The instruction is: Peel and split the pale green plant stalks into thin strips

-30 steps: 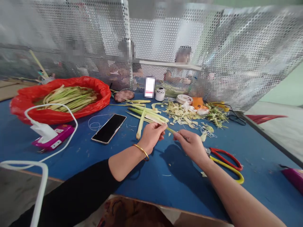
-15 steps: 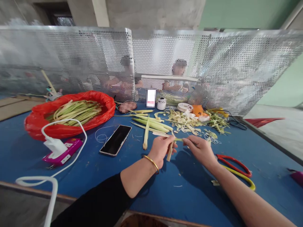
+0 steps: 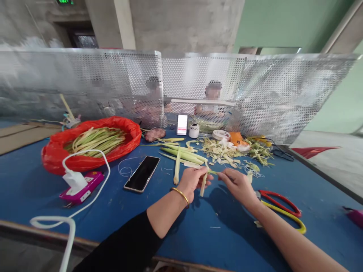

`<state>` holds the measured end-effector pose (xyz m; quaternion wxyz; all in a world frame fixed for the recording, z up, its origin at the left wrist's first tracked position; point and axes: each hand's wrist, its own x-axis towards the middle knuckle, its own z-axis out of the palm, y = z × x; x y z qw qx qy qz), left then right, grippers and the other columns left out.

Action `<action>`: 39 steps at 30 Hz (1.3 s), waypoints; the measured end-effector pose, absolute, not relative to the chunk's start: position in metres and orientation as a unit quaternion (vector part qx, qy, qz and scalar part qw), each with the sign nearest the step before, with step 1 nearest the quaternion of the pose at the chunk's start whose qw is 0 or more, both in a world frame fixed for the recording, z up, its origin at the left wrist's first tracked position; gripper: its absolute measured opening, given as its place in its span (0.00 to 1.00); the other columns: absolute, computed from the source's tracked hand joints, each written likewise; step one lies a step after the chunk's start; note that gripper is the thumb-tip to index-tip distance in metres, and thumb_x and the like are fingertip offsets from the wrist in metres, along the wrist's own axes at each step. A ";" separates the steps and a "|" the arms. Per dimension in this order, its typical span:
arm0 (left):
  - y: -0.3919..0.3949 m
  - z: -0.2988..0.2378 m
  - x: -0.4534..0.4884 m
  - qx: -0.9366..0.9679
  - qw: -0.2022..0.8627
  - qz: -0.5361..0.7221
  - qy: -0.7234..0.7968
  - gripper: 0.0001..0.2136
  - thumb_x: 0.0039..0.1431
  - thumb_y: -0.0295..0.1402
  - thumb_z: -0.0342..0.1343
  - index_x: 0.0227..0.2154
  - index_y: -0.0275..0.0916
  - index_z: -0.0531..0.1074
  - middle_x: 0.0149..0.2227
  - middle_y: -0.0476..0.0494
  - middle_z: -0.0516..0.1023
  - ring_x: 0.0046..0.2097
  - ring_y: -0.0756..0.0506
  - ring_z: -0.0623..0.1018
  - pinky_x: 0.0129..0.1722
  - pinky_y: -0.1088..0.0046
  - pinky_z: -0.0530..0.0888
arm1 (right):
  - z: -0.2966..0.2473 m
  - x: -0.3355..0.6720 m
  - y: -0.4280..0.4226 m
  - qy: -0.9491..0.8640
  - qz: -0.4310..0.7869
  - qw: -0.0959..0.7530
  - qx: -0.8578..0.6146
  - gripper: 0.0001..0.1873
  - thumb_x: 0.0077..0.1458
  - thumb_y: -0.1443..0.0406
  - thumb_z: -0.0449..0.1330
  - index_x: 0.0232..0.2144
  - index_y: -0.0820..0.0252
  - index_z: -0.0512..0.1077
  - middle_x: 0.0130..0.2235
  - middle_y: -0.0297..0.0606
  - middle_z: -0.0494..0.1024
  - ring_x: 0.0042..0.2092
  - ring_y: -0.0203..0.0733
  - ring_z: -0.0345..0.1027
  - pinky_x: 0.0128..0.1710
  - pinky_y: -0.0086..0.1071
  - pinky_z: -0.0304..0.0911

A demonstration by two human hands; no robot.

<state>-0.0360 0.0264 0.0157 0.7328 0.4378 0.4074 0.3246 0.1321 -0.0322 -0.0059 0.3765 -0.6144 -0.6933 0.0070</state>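
My left hand (image 3: 193, 181), with a gold bangle on the wrist, is closed on a pale green stalk (image 3: 204, 180) that hangs down from its fingers. My right hand (image 3: 237, 184) pinches the green strip at the stalk's upper end, a little to the right. Both hands hover above the blue table (image 3: 198, 234). Several more stalks (image 3: 181, 155) lie just beyond my hands. Red and yellow scissors (image 3: 280, 211) rest on the table by my right wrist.
A red bag of stalks (image 3: 93, 145) sits at the left. A black phone (image 3: 142, 173), a pink power strip with white charger (image 3: 81, 185) and cable lie nearby. Peelings (image 3: 227, 149) pile at the back. A perforated metal screen (image 3: 159, 87) has people behind it.
The camera has tilted up, so everything sits lower in view. A peeled piece of the stalk now hangs down from my left hand; my hands stay close together.
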 end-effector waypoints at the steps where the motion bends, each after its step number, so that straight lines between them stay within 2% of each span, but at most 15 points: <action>1: 0.027 0.015 -0.038 0.442 0.730 0.320 0.411 0.10 0.51 0.37 0.62 0.28 0.33 0.75 0.24 0.43 0.78 0.22 0.51 0.75 0.24 0.77 0.70 | -0.006 0.132 -0.032 -0.696 0.007 0.376 -0.611 0.20 0.63 0.57 0.50 0.21 0.57 0.67 0.23 0.33 0.71 0.27 0.38 0.66 0.30 0.30 0.58; 4: 0.030 0.014 -0.041 0.462 0.717 0.312 0.418 0.10 0.47 0.34 0.65 0.28 0.32 0.75 0.20 0.46 0.76 0.20 0.52 0.73 0.23 0.78 0.70 | -0.004 0.129 -0.034 -0.708 0.007 0.372 -0.600 0.18 0.63 0.59 0.51 0.22 0.56 0.66 0.24 0.32 0.73 0.29 0.39 0.67 0.34 0.31 0.59; 7: 0.033 0.015 -0.041 0.477 0.707 0.321 0.412 0.09 0.48 0.32 0.64 0.32 0.33 0.74 0.21 0.46 0.77 0.21 0.51 0.74 0.25 0.77 0.71 | -0.002 0.122 -0.034 -0.717 0.004 0.363 -0.595 0.12 0.62 0.60 0.53 0.27 0.56 0.68 0.28 0.34 0.75 0.34 0.41 0.69 0.39 0.33 0.60; 11: 0.037 0.018 -0.043 0.492 0.700 0.335 0.395 0.10 0.47 0.31 0.65 0.33 0.33 0.74 0.20 0.46 0.77 0.22 0.50 0.74 0.26 0.76 0.72 | 0.001 0.108 -0.026 -0.739 0.008 0.337 -0.583 0.16 0.65 0.61 0.48 0.26 0.56 0.66 0.27 0.34 0.74 0.33 0.41 0.68 0.42 0.36 0.60; 15: 0.041 0.018 -0.050 0.483 0.713 0.335 0.383 0.10 0.47 0.33 0.64 0.33 0.32 0.77 0.20 0.48 0.75 0.21 0.52 0.72 0.24 0.78 0.71 | -0.003 0.099 -0.015 -0.748 0.033 0.326 -0.577 0.19 0.67 0.61 0.46 0.24 0.56 0.63 0.25 0.33 0.70 0.33 0.40 0.67 0.39 0.33 0.61; 21: 0.038 0.020 -0.051 0.469 0.739 0.288 0.388 0.11 0.47 0.35 0.64 0.31 0.32 0.76 0.19 0.48 0.74 0.21 0.53 0.71 0.25 0.78 0.70 | -0.026 0.102 -0.017 -0.728 0.098 0.374 -0.565 0.19 0.67 0.61 0.45 0.24 0.56 0.62 0.24 0.32 0.67 0.29 0.38 0.63 0.33 0.31 0.58; 27: 0.035 0.013 -0.045 0.464 0.733 0.281 0.410 0.07 0.50 0.34 0.61 0.27 0.34 0.73 0.15 0.51 0.70 0.19 0.54 0.68 0.23 0.80 0.66 | -0.029 0.104 -0.022 -0.741 0.155 0.382 -0.530 0.18 0.66 0.64 0.47 0.22 0.57 0.60 0.23 0.30 0.65 0.28 0.36 0.60 0.35 0.30 0.56; 39: 0.035 0.004 -0.042 0.419 0.726 0.330 0.434 0.08 0.46 0.33 0.64 0.27 0.34 0.74 0.15 0.51 0.71 0.19 0.52 0.69 0.24 0.78 0.65 | -0.028 0.103 -0.022 -0.736 0.183 0.379 -0.531 0.18 0.66 0.64 0.48 0.22 0.57 0.61 0.22 0.29 0.66 0.27 0.35 0.61 0.37 0.31 0.57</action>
